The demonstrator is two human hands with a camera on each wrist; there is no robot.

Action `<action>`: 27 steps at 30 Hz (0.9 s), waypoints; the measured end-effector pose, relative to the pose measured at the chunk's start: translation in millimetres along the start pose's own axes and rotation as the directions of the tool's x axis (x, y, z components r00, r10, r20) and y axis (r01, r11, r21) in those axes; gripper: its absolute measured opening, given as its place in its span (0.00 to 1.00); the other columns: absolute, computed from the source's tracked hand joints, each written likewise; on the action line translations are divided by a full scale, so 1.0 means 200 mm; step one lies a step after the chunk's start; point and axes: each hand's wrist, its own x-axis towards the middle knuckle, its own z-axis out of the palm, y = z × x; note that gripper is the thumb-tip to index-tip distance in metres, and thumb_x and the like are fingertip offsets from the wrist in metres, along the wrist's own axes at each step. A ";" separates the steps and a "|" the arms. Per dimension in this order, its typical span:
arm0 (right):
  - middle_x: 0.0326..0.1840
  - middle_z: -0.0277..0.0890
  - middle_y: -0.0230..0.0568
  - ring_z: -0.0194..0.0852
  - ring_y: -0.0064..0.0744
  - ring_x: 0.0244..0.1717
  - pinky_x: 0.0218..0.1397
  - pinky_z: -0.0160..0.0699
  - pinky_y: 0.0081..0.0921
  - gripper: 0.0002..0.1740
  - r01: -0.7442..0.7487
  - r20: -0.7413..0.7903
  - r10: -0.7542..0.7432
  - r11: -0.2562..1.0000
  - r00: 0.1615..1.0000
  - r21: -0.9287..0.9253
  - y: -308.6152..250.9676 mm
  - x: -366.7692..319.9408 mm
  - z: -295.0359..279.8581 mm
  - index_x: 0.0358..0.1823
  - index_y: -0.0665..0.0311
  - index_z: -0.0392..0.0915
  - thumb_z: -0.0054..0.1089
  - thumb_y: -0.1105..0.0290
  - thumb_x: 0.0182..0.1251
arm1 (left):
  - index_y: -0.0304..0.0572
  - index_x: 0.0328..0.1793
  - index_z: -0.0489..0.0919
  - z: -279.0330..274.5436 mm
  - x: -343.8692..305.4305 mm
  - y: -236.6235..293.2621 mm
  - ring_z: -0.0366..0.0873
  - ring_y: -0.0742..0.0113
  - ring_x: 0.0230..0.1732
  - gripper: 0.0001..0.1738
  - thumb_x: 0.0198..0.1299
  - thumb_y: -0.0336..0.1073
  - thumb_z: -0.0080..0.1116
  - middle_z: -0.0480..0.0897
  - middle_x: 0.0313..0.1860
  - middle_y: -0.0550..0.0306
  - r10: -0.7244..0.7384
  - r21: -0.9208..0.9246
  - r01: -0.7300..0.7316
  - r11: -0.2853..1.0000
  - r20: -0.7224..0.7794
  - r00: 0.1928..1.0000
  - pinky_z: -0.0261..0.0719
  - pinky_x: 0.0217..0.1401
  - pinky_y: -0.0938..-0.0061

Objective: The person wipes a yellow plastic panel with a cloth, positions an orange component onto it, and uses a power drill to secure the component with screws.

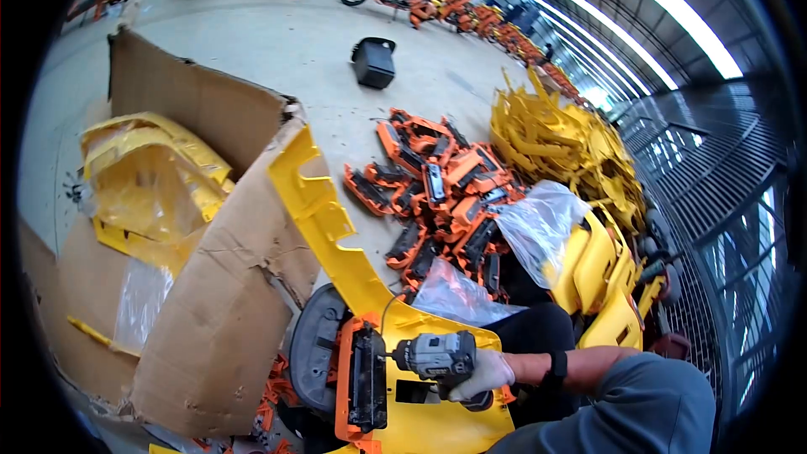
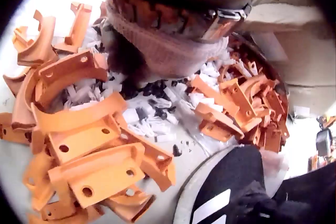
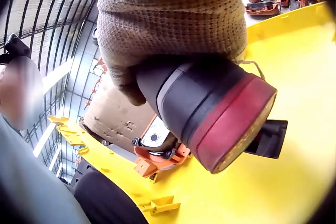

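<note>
Plainly, the gloved right hand (image 1: 481, 374) has its fingers wrapped fully round the handle of the cordless driver (image 1: 433, 357), with no slack in the hold (the right wrist view shows the glove closed just above the red-based battery). The driver lies level, its bit pointing left and reaching the orange-and-black housing (image 1: 363, 387). That housing sits on the lower end of the long yellow panel (image 1: 324, 219), near the person's knee.

To do this well, I judge the tool should be square to the fastener and in line with the forearm, with a firm push along the bit before the trigger bites, so the tip does not slip and scar the plastic. The panel looks free to shift, so bracing it would help.

The left hand (image 2: 168, 50) is out of the head view. Its wrist camera shows only the glove above a heap of orange brackets (image 2: 89, 150), so I cannot tell whether it holds anything. A torn cardboard box (image 1: 218, 311) stands just beside the panel.
</note>
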 end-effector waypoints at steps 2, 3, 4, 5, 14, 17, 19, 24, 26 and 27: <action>0.45 0.80 0.31 0.75 0.20 0.46 0.51 0.78 0.22 0.30 0.060 -0.023 -0.061 0.998 0.998 -0.030 -0.02 0.00 0.01 0.64 0.63 0.73 0.72 0.69 0.59 | 0.50 0.51 0.85 -0.01 -0.01 0.03 0.83 0.54 0.46 0.14 0.62 0.36 0.55 0.85 0.46 0.50 0.023 0.002 -0.023 1.000 -0.002 1.000 0.82 0.49 0.61; 0.45 0.79 0.30 0.74 0.19 0.46 0.51 0.78 0.23 0.30 0.057 -0.032 -0.060 0.994 0.998 -0.094 -0.02 0.00 0.00 0.63 0.62 0.72 0.72 0.70 0.59 | 0.49 0.51 0.84 -0.02 -0.02 0.03 0.83 0.54 0.46 0.14 0.62 0.36 0.56 0.85 0.45 0.50 0.029 0.010 -0.029 1.000 -0.001 1.000 0.82 0.49 0.61; 0.46 0.79 0.31 0.75 0.21 0.47 0.51 0.78 0.24 0.31 0.075 -0.032 -0.078 0.993 0.996 -0.090 -0.02 0.01 0.00 0.63 0.62 0.72 0.73 0.69 0.57 | 0.49 0.51 0.84 -0.02 -0.02 0.04 0.83 0.54 0.46 0.14 0.62 0.36 0.56 0.85 0.45 0.50 0.041 0.011 -0.041 0.999 -0.004 0.999 0.82 0.48 0.62; 0.45 0.79 0.31 0.75 0.21 0.47 0.51 0.78 0.24 0.32 0.019 -0.042 -0.022 0.997 0.999 -0.076 -0.01 0.01 -0.01 0.63 0.62 0.73 0.73 0.68 0.57 | 0.48 0.51 0.84 -0.02 -0.01 0.05 0.83 0.55 0.45 0.13 0.62 0.36 0.56 0.85 0.45 0.50 0.054 0.010 -0.054 0.999 -0.013 0.998 0.82 0.48 0.62; 0.44 0.83 0.38 0.81 0.28 0.44 0.50 0.80 0.27 0.27 0.101 -0.095 -0.117 0.983 0.989 -0.154 0.04 -0.17 -0.01 0.55 0.63 0.80 0.73 0.62 0.53 | 0.43 0.50 0.84 -0.32 -0.11 0.17 0.83 0.58 0.42 0.13 0.61 0.35 0.58 0.84 0.42 0.51 0.186 -0.031 -0.194 0.981 -0.170 0.968 0.82 0.45 0.66; 0.37 0.83 0.41 0.82 0.30 0.40 0.43 0.80 0.27 0.24 0.134 -0.146 -0.166 0.970 0.975 -0.204 0.08 -0.31 -0.01 0.46 0.66 0.81 0.72 0.60 0.50 | 0.41 0.49 0.84 -0.53 -0.27 0.29 0.82 0.59 0.41 0.13 0.61 0.35 0.58 0.84 0.41 0.51 0.255 -0.077 -0.285 0.955 -0.272 0.928 0.82 0.44 0.67; 0.36 0.82 0.40 0.81 0.31 0.38 0.42 0.80 0.28 0.25 0.164 -0.109 -0.182 0.975 0.977 -0.152 0.15 -0.37 -0.02 0.45 0.68 0.80 0.72 0.59 0.49 | 0.39 0.49 0.84 -0.69 -0.44 0.37 0.82 0.60 0.40 0.13 0.61 0.35 0.58 0.84 0.40 0.51 0.292 -0.120 -0.351 0.929 -0.345 0.892 0.81 0.44 0.68; 0.41 0.84 0.40 0.82 0.31 0.41 0.47 0.81 0.29 0.30 0.302 -0.074 -0.302 0.953 0.950 -0.014 0.34 -0.48 -0.08 0.53 0.66 0.80 0.75 0.59 0.50 | 0.36 0.49 0.83 -1.15 -0.96 0.48 0.82 0.61 0.39 0.13 0.60 0.34 0.59 0.84 0.38 0.52 0.298 -0.222 -0.484 0.846 -0.555 0.777 0.81 0.42 0.70; 0.42 0.84 0.40 0.82 0.33 0.41 0.47 0.81 0.30 0.30 0.295 -0.067 -0.291 0.955 0.954 0.044 0.31 -0.60 -0.12 0.55 0.66 0.80 0.75 0.60 0.51 | 0.35 0.48 0.83 -1.30 -1.22 0.50 0.82 0.62 0.38 0.13 0.60 0.34 0.60 0.84 0.38 0.52 0.276 -0.272 -0.533 0.801 -0.621 0.733 0.81 0.42 0.71; 0.40 0.84 0.41 0.82 0.33 0.40 0.46 0.81 0.29 0.29 0.288 -0.100 -0.291 0.956 0.951 -0.047 0.32 -0.65 -0.14 0.52 0.67 0.81 0.76 0.58 0.51 | 0.35 0.48 0.83 -1.35 -1.35 0.51 0.82 0.62 0.38 0.13 0.60 0.34 0.60 0.84 0.37 0.52 0.260 -0.307 -0.558 0.771 -0.647 0.717 0.81 0.41 0.71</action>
